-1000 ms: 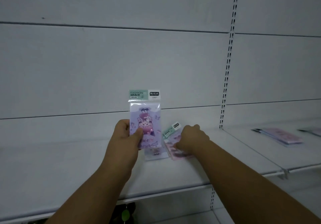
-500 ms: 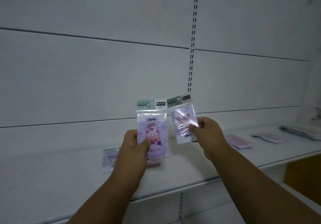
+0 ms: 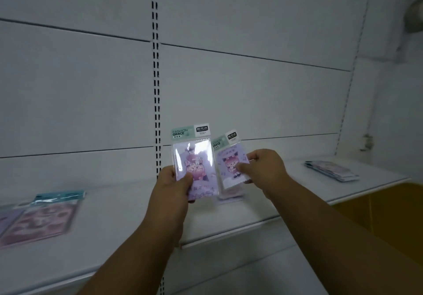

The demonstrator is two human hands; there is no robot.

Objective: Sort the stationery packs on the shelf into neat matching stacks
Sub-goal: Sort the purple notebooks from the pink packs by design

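Purple sticker pack [image 3: 194, 166] sits gripped in your left hand [image 3: 175, 187], your right hand [image 3: 263, 168] pinching a pink-character pack [image 3: 230, 168] above the shelf [image 3: 128, 216]

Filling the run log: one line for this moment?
left hand: holds purple cartoon pack | right hand: holds pink-haired cartoon pack | both above white shelf

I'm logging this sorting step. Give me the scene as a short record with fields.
left hand: left hand holds the purple pack upright
right hand: right hand holds the pink-character pack, tilted, beside the first
headers: both read FASHION GRACE
shelf: white shelf
left of shelf: pink pack lying flat, blurred
right of shelf: flat stack
under held packs: another pack, partly hidden
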